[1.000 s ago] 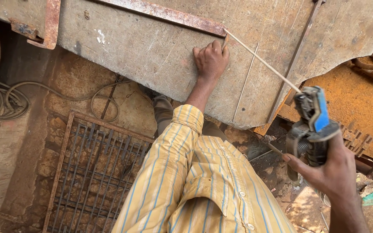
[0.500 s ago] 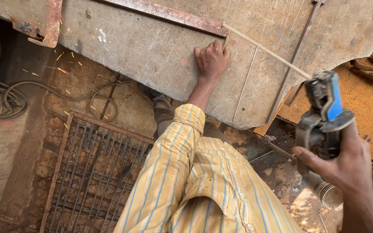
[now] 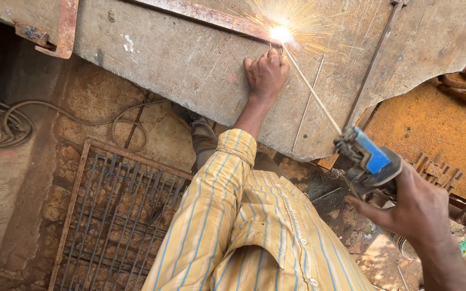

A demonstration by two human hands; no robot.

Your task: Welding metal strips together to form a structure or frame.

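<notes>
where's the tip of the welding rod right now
In the head view, upper middle: the welding rod tip sparks on the metal plate, just right of the left hand.

- The rod [image 3: 313, 89] now touches the rusty bar [image 3: 206, 15] at its tip, where half a second ago it merely lay near it.
- A bright arc [image 3: 280, 34] burns there, throwing sparks over the plate [image 3: 190, 59] (none showed earlier).
- The right hand [image 3: 413, 207] with the holder [image 3: 367, 160] sits lower than half a second ago.
- The left hand [image 3: 265, 75] is lit by the glare at its fingertips.
</notes>
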